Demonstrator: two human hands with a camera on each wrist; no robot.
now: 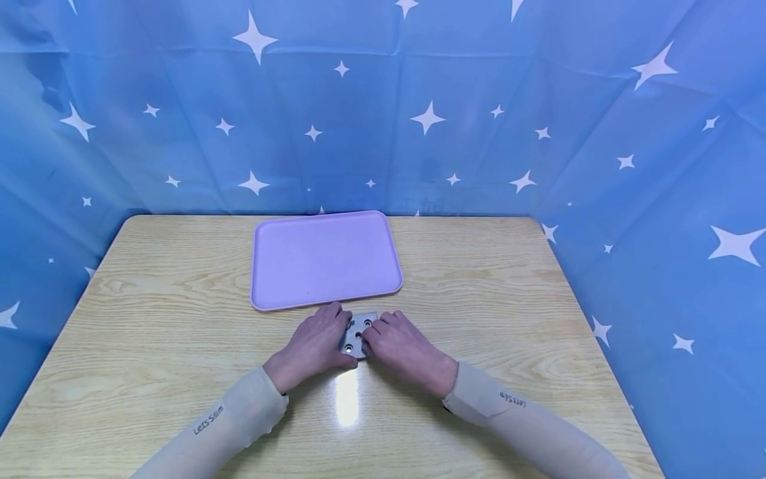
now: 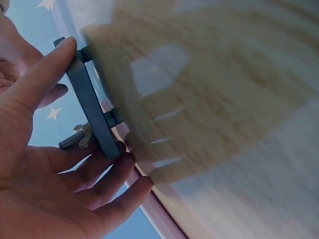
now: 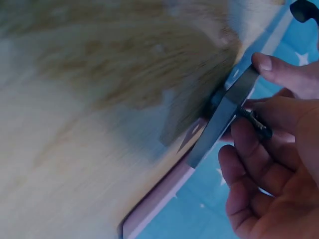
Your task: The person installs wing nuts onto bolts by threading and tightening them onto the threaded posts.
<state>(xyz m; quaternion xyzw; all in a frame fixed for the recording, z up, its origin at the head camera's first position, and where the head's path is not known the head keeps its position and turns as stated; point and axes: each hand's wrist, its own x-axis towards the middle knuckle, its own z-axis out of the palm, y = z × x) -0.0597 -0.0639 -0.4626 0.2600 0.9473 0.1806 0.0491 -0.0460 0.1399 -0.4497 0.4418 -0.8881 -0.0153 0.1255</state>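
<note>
A small grey metal plate with several holes lies low over the table between both hands. My left hand grips its left side, thumb at the near end and fingertips at the far end. Edge-on in the left wrist view, the plate has bolt heads underneath and a threaded bolt with a brass-coloured wing nut on top. My right hand curls over the plate's right side. In the right wrist view its thumb and finger pinch a dark bolt standing from the plate; the fingers partly hide it.
A shallow purple tray sits just beyond the hands toward the table's back edge. The wood-grain table is bordered at the back and sides by a blue star-patterned cloth.
</note>
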